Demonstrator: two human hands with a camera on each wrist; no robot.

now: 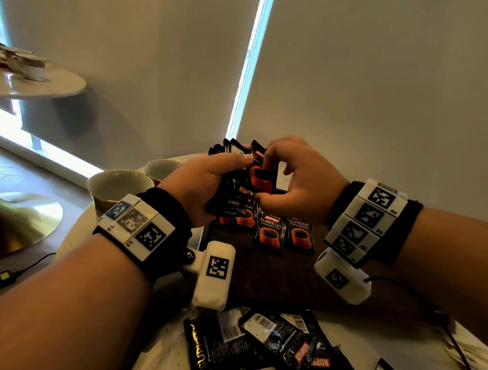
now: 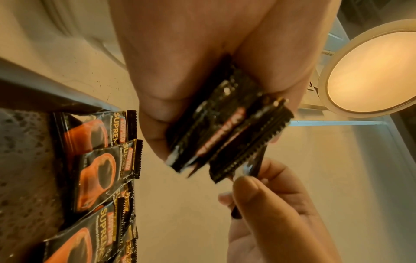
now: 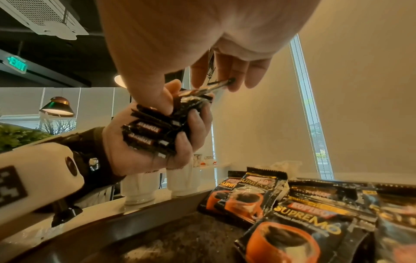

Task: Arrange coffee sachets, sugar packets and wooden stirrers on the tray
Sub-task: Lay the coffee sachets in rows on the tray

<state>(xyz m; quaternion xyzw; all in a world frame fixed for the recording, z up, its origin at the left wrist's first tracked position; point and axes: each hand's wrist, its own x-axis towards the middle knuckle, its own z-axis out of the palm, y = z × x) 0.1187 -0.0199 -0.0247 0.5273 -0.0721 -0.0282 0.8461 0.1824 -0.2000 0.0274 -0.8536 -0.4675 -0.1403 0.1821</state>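
My left hand (image 1: 209, 181) grips a fanned stack of black coffee sachets (image 1: 237, 184) above the far end of the dark tray (image 1: 275, 274). My right hand (image 1: 287, 178) pinches the front sachet (image 1: 261, 171) of that stack between thumb and fingers. In the left wrist view the stack (image 2: 227, 131) is clamped in my left hand and the right hand's fingers (image 2: 258, 195) hold one sachet's edge. Several sachets (image 1: 282, 233) lie in an overlapping row at the tray's far end, also seen in the right wrist view (image 3: 292, 213). No sugar packets or stirrers can be made out.
Loose sachets (image 1: 273, 346) lie in a pile on the white table near me. Two cream cups (image 1: 118, 186) stand left of the tray. A cable (image 1: 426, 307) runs across the right side. Another round table (image 1: 39, 83) with crockery stands at far left.
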